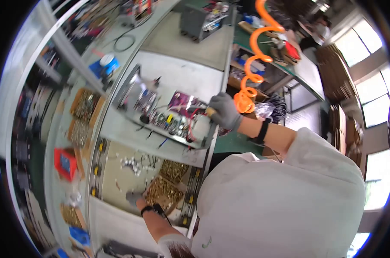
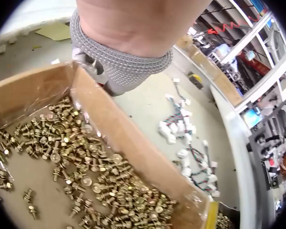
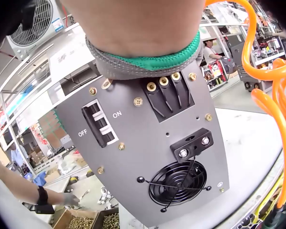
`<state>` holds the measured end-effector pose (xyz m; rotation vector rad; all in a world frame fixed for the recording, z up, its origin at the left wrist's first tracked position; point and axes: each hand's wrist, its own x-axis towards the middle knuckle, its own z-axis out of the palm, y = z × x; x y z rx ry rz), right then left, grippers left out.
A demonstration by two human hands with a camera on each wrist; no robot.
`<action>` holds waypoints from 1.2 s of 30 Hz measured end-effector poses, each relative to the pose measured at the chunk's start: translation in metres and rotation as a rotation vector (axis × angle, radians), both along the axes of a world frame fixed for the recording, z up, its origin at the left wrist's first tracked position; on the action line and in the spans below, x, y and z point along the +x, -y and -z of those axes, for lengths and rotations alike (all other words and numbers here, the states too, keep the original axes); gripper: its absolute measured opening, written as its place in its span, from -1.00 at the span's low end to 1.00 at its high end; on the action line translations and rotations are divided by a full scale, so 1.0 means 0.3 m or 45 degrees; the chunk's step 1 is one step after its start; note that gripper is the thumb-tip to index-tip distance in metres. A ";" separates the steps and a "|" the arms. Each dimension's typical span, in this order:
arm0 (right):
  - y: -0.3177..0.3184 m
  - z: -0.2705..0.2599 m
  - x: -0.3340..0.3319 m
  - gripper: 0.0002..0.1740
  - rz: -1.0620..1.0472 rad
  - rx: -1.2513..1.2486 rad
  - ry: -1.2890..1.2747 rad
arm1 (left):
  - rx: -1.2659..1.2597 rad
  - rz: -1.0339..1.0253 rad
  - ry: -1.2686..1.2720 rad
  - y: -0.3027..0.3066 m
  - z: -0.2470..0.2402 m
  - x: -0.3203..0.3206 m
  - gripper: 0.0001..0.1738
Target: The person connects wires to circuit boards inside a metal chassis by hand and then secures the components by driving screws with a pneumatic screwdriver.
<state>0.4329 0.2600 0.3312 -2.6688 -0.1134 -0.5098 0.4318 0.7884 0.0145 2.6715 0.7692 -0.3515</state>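
Note:
My right hand (image 1: 224, 111), in a grey glove, grips the top edge of the end panel of an open metal machine case, its fingers curled over toward the inside. In the right wrist view that grey panel (image 3: 148, 143) shows an ON/OFF switch (image 3: 100, 124), a black fan grille (image 3: 179, 183) and brass screws. The case holds wiring and circuit parts (image 1: 173, 122). My left hand (image 1: 136, 198), gloved too, is low beside a cardboard box of brass screws (image 1: 164, 192). The box wall hides its fingers in the left wrist view, and I cannot tell whether they hold anything.
White connectors on short wires (image 2: 178, 124) lie beyond the screw box. A second box of screws (image 1: 174, 170) stands beside it. An orange coiled hose (image 1: 253, 79) hangs to the right of the case. Parts bins (image 1: 85, 104) and a red bin (image 1: 66, 164) line the far side.

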 end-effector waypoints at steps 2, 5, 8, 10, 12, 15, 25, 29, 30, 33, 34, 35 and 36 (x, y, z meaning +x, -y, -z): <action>-0.010 -0.011 -0.001 -0.83 0.006 -0.016 0.024 | 0.052 0.150 -0.237 0.110 -0.214 0.027 -0.64; -0.024 -0.016 -0.004 -0.82 0.066 0.026 0.003 | 0.117 0.243 -0.352 0.082 -0.177 0.048 -0.69; -0.023 -0.009 -0.006 -0.82 0.052 0.017 0.039 | -0.072 -0.101 0.046 0.074 -0.165 0.088 -0.71; -0.022 -0.006 -0.007 -0.82 0.053 0.050 0.055 | -0.245 -0.260 0.539 0.071 -0.258 0.113 -0.69; -0.026 -0.008 -0.010 -0.81 0.047 0.035 0.038 | -0.252 -0.367 0.588 0.156 -0.508 0.119 -0.65; -0.030 -0.025 -0.013 -0.81 0.036 0.040 0.032 | -0.253 -0.420 0.692 0.113 -0.546 0.122 -0.57; -0.023 -0.020 -0.025 -0.80 0.013 0.079 0.036 | -0.626 -0.519 0.793 -0.104 -0.415 -0.002 -0.64; -0.019 -0.013 -0.025 -0.81 0.011 0.076 0.045 | -0.426 -0.513 0.867 -0.032 -0.497 -0.036 -0.67; -0.019 -0.011 -0.025 -0.81 0.011 0.076 0.045 | -0.427 -0.513 0.867 -0.009 -0.522 -0.039 -0.67; -0.018 -0.012 -0.027 -0.80 -0.005 0.101 0.113 | -0.570 -0.506 1.070 0.068 -0.607 -0.038 -0.72; -0.018 -0.023 -0.029 -0.81 0.004 0.081 0.023 | -0.610 -0.432 1.174 0.106 -0.650 -0.037 -0.74; -0.021 -0.034 -0.033 -0.81 0.012 0.062 -0.067 | -0.648 -0.356 1.276 0.152 -0.700 -0.036 -0.75; -0.028 -0.048 -0.036 -0.81 0.013 0.066 -0.069 | -0.644 -0.353 1.275 0.212 -0.766 -0.039 -0.75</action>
